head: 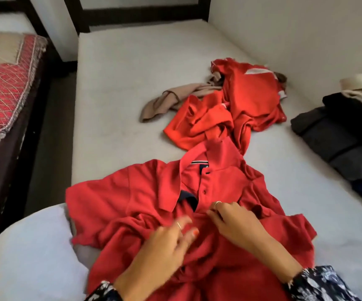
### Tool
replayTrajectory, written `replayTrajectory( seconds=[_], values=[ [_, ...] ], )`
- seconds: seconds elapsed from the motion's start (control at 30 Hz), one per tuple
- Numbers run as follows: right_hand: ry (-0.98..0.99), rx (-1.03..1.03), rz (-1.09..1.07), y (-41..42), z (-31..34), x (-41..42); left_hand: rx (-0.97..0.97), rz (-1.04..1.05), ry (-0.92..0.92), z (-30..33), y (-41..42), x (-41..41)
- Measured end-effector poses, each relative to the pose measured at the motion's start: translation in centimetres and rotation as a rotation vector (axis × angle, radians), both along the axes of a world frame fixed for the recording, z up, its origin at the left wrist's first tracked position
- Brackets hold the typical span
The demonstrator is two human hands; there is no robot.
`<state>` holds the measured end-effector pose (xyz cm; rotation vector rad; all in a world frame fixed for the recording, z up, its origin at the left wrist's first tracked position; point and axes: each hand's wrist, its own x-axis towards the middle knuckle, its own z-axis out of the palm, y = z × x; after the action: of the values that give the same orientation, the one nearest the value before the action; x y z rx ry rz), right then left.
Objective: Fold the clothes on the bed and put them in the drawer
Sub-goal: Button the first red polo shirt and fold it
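A red polo shirt lies front-up near the bed's near edge (collar away); right hand pinches its placket, left hand hovers, fingers released.

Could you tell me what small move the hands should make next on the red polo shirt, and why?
Probably smooth the red polo shirt flat first. It lies face up, collar away, but bunched and wrinkled below the placket, where the left hand and right hand rest. Its sleeves look crumpled, so folding now would likely trap creases.
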<state>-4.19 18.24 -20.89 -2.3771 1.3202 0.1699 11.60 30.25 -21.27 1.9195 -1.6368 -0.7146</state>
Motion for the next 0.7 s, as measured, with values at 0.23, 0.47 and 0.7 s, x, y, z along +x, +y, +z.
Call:
replayTrajectory(
  seconds=[0.23, 0.47, 0.7],
  values=[
    [-0.075, -0.111, -0.285, -1.4, 0.4, 3.5, 0.292, 0.344, -0.554, 1.4, -8.8, 3.0],
    [0.005, -0.114, -0.260, -2.2, -0.6, 4.0, 0.355, 0.455, 0.232, 3.6, -15.0, 6.2],
    [-0.039, -0.111, -0.287, -2.1, -0.8, 4.0, 0.268, 0.450, 0.980, 5.0, -20.0, 5.1]
  ],
)
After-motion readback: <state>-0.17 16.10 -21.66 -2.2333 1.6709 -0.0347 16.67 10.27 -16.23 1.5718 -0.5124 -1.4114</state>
